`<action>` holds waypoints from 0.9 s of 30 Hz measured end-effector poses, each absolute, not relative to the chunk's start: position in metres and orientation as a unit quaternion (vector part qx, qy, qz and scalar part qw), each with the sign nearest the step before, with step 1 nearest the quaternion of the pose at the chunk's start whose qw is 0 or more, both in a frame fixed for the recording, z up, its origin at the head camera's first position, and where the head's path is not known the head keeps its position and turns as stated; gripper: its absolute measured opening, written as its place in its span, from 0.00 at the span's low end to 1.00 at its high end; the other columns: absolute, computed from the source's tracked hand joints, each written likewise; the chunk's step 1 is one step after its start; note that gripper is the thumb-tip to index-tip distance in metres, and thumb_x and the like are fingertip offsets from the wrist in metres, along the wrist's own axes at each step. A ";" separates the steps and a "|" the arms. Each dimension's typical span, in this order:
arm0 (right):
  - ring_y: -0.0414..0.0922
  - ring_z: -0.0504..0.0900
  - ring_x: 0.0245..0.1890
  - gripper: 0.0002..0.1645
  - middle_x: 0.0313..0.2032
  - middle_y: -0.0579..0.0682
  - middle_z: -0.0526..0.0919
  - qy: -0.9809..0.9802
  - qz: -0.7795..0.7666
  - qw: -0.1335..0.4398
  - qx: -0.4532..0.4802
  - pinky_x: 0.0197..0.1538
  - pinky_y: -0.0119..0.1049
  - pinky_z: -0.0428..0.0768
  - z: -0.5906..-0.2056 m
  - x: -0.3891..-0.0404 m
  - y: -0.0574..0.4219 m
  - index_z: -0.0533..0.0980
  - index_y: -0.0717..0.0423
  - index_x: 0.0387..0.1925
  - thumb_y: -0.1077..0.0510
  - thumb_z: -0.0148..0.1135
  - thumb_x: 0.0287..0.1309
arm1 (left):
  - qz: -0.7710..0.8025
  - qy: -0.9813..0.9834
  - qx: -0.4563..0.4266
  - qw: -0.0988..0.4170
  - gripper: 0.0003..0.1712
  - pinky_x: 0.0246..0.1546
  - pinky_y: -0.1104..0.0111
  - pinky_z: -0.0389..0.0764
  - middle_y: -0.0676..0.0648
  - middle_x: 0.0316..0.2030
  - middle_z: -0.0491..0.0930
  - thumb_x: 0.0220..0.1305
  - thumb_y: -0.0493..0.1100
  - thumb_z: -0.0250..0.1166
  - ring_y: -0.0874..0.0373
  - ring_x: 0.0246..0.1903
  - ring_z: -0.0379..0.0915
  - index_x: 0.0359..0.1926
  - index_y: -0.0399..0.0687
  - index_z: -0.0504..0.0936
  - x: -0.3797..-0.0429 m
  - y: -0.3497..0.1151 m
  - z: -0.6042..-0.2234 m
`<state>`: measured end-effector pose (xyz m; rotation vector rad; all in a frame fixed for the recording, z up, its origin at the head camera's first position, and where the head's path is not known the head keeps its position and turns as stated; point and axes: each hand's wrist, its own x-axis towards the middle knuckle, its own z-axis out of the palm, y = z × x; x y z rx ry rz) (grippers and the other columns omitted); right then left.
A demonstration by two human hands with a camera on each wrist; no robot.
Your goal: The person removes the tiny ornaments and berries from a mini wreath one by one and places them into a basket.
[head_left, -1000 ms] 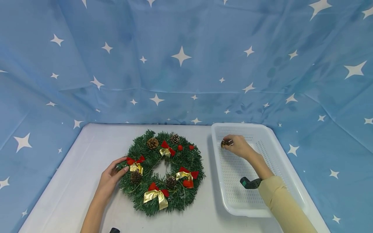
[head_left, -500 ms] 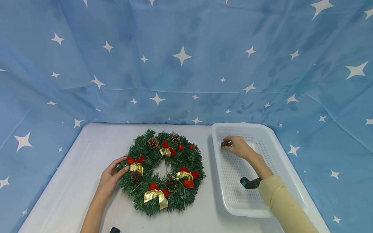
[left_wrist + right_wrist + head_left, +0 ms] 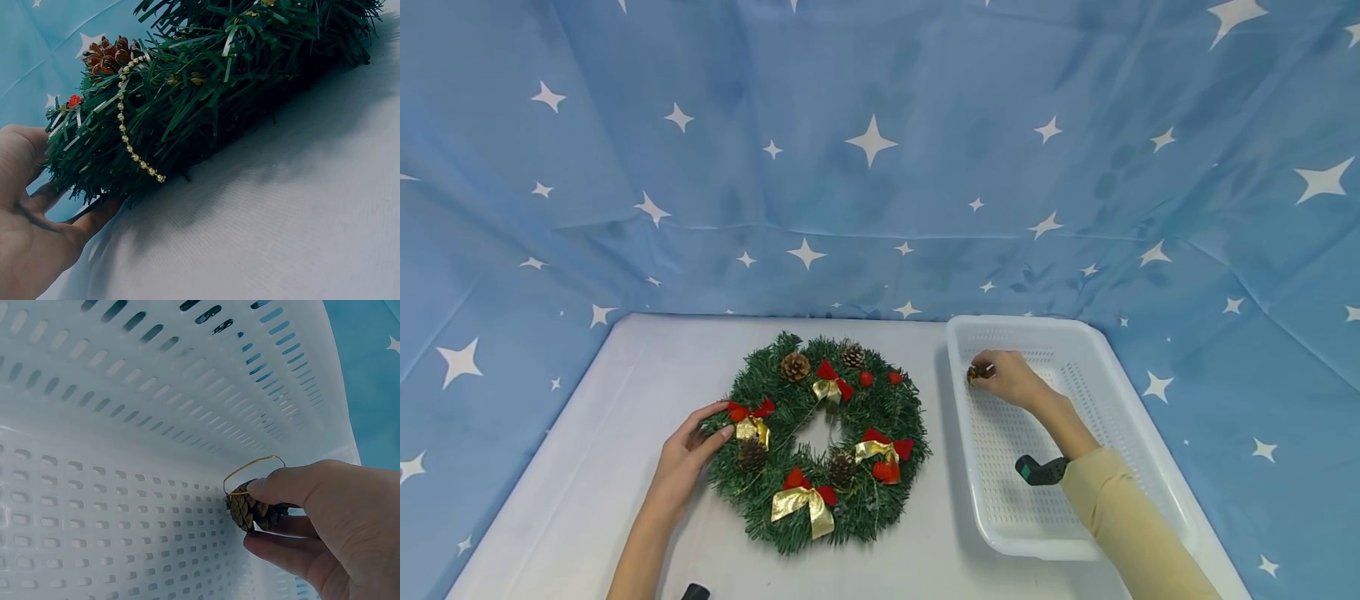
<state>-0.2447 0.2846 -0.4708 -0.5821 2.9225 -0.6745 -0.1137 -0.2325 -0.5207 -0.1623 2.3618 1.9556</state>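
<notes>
A round green Christmas wreath lies on the white table, trimmed with pine cones, red berries and red-and-gold bows. My left hand grips its left edge, thumb and fingers apart around the greenery. In the left wrist view a string of gold beads hangs down the wreath's side. Inside the white plastic basket, my right hand pinches a brown pine cone between thumb and fingers. A thin gold loop rises from the cone, which is close to the basket's wall.
The basket stands right of the wreath, its raised rim all around and its walls slotted. A blue star-patterned cloth hangs behind and at both sides of the table. A black wrist camera is on the right arm.
My right hand and the pine cone have shifted only very slightly within the basket. The left hand keeps its hold on the wreath's edge.
</notes>
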 end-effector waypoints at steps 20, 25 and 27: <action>0.61 0.87 0.48 0.20 0.48 0.66 0.86 0.957 -0.217 0.061 -0.183 0.49 0.52 0.86 -0.469 -0.243 0.284 0.80 0.71 0.54 0.64 0.69 0.63 | 0.634 0.771 -0.048 0.036 0.33 0.75 0.39 0.53 0.42 0.80 0.52 0.74 0.51 0.65 0.34 0.79 0.42 0.74 0.48 0.68 -0.113 -0.234 -0.520; 0.61 0.87 0.47 0.19 0.49 0.68 0.85 0.954 -0.227 0.057 -0.185 0.48 0.52 0.86 -0.466 -0.241 0.285 0.80 0.72 0.54 0.65 0.67 0.64 | 0.631 0.774 -0.044 0.035 0.33 0.75 0.40 0.54 0.42 0.80 0.52 0.74 0.51 0.65 0.34 0.79 0.44 0.74 0.48 0.68 -0.114 -0.234 -0.521; 0.61 0.87 0.47 0.18 0.48 0.67 0.86 0.953 -0.232 0.054 -0.186 0.47 0.52 0.86 -0.464 -0.240 0.286 0.80 0.72 0.54 0.63 0.65 0.66 | 0.629 0.775 -0.042 0.034 0.33 0.75 0.41 0.55 0.42 0.80 0.53 0.74 0.51 0.65 0.34 0.79 0.45 0.74 0.48 0.68 -0.114 -0.234 -0.522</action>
